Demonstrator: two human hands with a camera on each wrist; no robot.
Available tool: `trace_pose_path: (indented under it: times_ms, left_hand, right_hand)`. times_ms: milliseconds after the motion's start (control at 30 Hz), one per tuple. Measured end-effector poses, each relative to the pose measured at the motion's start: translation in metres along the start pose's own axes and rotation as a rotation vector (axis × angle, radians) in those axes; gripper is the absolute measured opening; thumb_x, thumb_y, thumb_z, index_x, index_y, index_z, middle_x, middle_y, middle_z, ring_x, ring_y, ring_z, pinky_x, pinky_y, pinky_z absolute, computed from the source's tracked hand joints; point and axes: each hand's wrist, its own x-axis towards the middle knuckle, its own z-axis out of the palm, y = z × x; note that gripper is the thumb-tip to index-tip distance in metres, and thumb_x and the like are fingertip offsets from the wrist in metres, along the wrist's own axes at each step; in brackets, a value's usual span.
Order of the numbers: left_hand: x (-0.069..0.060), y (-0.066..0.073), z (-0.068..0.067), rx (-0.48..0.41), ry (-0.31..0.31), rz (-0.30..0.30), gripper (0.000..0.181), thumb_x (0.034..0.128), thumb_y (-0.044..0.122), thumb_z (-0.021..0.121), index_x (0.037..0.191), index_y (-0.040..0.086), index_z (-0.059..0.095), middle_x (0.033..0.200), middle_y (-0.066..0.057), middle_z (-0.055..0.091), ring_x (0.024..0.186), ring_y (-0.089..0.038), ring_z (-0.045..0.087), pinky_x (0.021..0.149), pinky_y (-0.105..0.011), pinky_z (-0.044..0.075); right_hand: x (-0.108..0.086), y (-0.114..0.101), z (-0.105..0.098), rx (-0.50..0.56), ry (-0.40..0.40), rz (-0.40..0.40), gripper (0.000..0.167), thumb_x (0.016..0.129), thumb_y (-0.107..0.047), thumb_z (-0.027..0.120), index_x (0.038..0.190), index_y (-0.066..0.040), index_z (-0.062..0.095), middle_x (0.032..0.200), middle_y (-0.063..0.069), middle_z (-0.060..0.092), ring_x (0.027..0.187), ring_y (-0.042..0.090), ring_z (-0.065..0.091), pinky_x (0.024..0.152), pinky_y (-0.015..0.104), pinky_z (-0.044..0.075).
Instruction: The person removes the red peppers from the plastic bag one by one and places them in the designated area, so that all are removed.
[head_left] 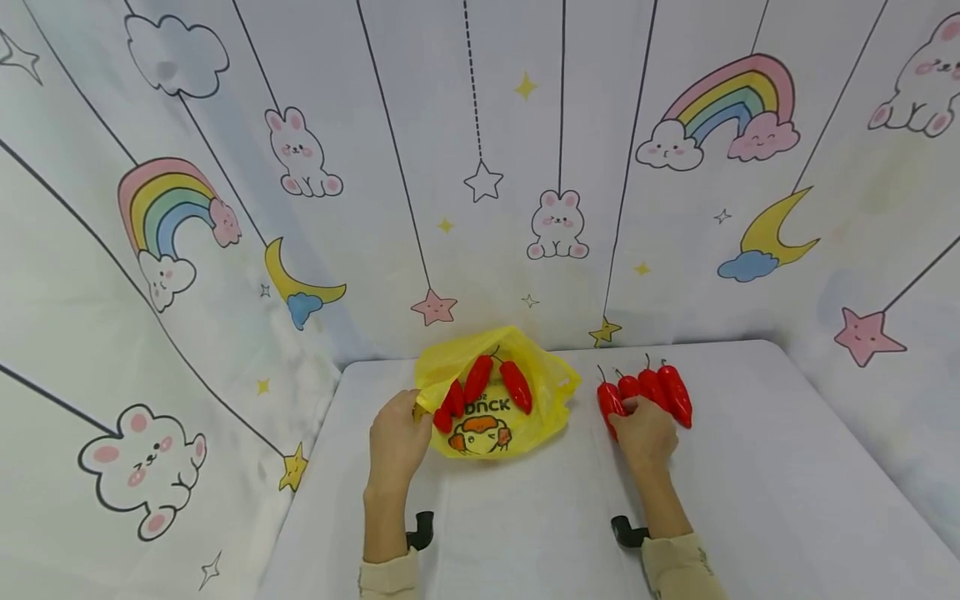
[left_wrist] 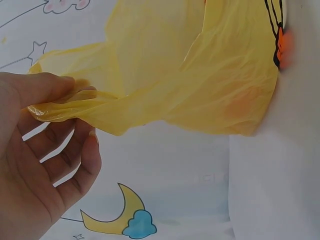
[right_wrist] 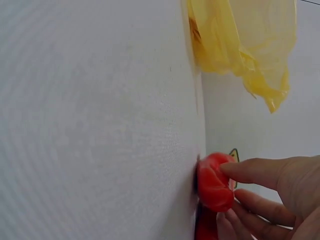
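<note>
From where I stand, the person's left hand [head_left: 400,433] pinches the left edge of a yellow bag [head_left: 543,417], the thin plastic caught between thumb and fingers while the other fingers curl loosely below it. The bag sits toward the back of the white table [head_left: 750,442], its mouth spread, with dark lettering [head_left: 487,407] and an orange and yellow cartoon duck [head_left: 480,435] printed on it. Four red peppers [head_left: 516,387] show in the bag: two overlapping close by the left hand, and two further up with their stems nearly meeting.

To the right of the bag, and apart from it, four more peppers [head_left: 677,396] lie side by side on the table, stems pointing to the back wall. The right hand [head_left: 647,433] is down among them, hiding the lower parts of the middle ones. Its thumb and fingers grip a red pepper [right_wrist: 215,182], seemingly the leftmost, with another pepper just beside it.

Both arms come in from the near side in pale sleeves [head_left: 678,565], with a black piece [head_left: 628,532] at each wrist. Behind the table hangs a white cloth [head_left: 390,242] drawn with rabbits, rainbows, moons and stars.
</note>
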Motion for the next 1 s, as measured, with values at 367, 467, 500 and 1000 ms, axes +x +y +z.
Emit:
trace_pose_path:
  times_ms: [367,467,500,1000]
  left_hand:
    - [0.000,0.000,-0.001,-0.005,-0.009,0.005,0.009,0.0917,0.005,0.067,0.097,0.009,0.073,0.081,0.001,0.061,0.069,-0.017,0.053,0.064,-0.033,0.048]
    - [0.000,0.000,-0.002,-0.011,-0.004,0.012,0.009,0.0915,0.004,0.067,0.096,0.009,0.073,0.080,0.001,0.061,0.068,-0.018,0.052,0.064,-0.034,0.047]
    - [0.000,0.000,-0.003,-0.011,-0.005,0.011,0.009,0.0913,0.004,0.067,0.096,0.009,0.073,0.080,0.000,0.061,0.068,-0.018,0.052,0.063,-0.034,0.047]
    - [0.000,0.000,-0.001,-0.018,-0.027,-0.017,0.011,0.0927,0.006,0.066,0.099,0.010,0.074,0.083,0.001,0.063,0.070,-0.018,0.054,0.066,-0.034,0.050]
  right_hand:
    - [0.000,-0.001,-0.001,0.043,0.046,-0.003,0.035,0.088,-0.020,0.083,0.116,0.000,0.075,0.097,0.019,0.075,0.089,0.037,0.068,0.073,0.050,0.057]
    - [0.001,-0.004,-0.003,0.066,0.083,-0.024,0.034,0.089,-0.020,0.082,0.117,-0.001,0.076,0.096,0.018,0.076,0.089,0.036,0.068,0.078,0.051,0.057]
    - [0.001,-0.006,-0.004,0.077,0.095,-0.029,0.034,0.089,-0.021,0.082,0.117,-0.002,0.076,0.096,0.017,0.076,0.089,0.035,0.068,0.079,0.051,0.058]
    - [-0.013,-0.065,-0.028,0.266,0.070,-0.186,0.022,0.089,-0.023,0.083,0.107,-0.010,0.080,0.095,0.008,0.077,0.086,0.024,0.070,0.067,0.028,0.055]
